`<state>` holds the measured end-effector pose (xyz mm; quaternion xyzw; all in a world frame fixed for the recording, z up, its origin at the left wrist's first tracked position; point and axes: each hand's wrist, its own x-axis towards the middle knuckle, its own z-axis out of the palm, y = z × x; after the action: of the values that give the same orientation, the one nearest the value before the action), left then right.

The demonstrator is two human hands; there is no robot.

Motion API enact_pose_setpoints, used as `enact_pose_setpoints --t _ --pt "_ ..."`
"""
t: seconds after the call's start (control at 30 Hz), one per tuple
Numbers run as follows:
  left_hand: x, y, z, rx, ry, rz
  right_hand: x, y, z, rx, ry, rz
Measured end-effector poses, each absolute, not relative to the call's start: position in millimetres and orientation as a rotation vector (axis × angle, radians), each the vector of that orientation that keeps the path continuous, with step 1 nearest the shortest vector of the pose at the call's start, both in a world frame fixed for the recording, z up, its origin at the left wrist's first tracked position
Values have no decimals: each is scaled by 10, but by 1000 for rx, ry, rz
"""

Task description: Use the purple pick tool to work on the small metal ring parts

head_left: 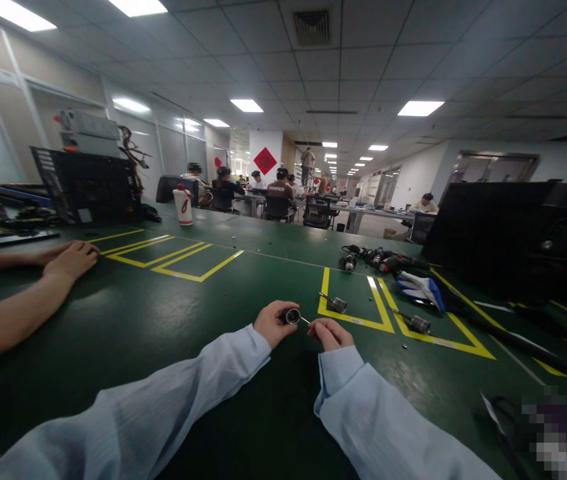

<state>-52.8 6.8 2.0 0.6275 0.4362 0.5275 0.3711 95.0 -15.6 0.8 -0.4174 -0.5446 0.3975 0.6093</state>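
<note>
My left hand (270, 324) is closed around a short metal cylinder (292, 316), its round, dark, hollow-looking end turned toward me. My right hand (332, 333) pinches a thin metal rod (304, 321) that reaches to the cylinder's right edge. I cannot tell whether rod and cylinder are joined. Both hands are just above the green table (263, 287). To the right, inside yellow tape outlines, lie a metal cylinder with a thin rod (339, 305) and another such piece (420, 324).
A co-worker's hands (70, 259) rest at the left. Cylindrical parts with cables (350, 261), a blue-and-white glove (420, 291) and a big black case (500, 243) are at the right. A white cup (182, 205) and a black computer case (88, 185) stand at the back left.
</note>
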Motion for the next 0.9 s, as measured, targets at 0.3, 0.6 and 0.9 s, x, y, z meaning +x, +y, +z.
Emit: enact_pose_setpoints --t 0.3,0.6,0.9 --pt "-522 59 15 1728 1206 1310 917 -194 21 -1052 -1386 751" --pt "-536 80 -5 1719 1224 1327 919 -227 67 -1041 -1273 918" --pt "-543 85 -27 1791 1198 1329 925 -196 28 -1025 -1430 675"
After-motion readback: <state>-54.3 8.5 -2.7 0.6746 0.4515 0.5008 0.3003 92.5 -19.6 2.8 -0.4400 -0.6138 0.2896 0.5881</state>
